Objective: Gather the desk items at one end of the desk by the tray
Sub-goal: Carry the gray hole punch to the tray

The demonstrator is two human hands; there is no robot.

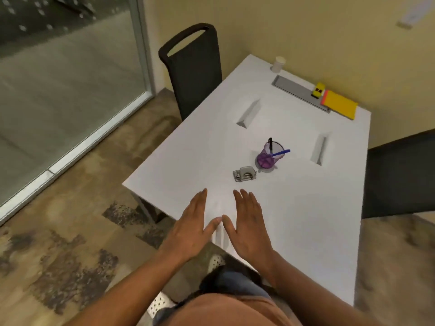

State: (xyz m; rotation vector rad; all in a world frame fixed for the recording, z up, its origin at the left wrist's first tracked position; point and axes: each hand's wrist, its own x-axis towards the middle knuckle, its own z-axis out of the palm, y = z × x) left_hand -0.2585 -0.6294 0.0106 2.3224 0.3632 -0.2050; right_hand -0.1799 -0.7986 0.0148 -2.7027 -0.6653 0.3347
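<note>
Two hands were out over the near end of the white desk, both flat, fingers straight and close together, thumbs pointed inward with tips nearly meeting. Neither held anything. Couldn't tell whether the palms touched the surface or hung just above it.

Left to right:
- glass partition and patterned floor on the far left
- left hand near the desk's near-left edge
- dark chair at the desk's left side, back upright
- slot cut in the desk top, left of centre
- right hand just beside the left one
- small grey hole punch ahead of the hands, apart from them
- purple mesh cup just beside the punch, further back and to the right, upright, with a black pen and a blue pen leaning in it
- white cup at the far left corner, by the wall
- grey tray lying along the far edge, well apart from punch and purple cup
- small yellow toy car at the tray's right end; on it or just touching, couldn't tell
- second slot, right of centre
- yellow notepad with an orange edge, at the tray's right end
- second dark chair at the right side

Punch and pen cup sat mid-desk; car and notepad were at the tray end.
</note>
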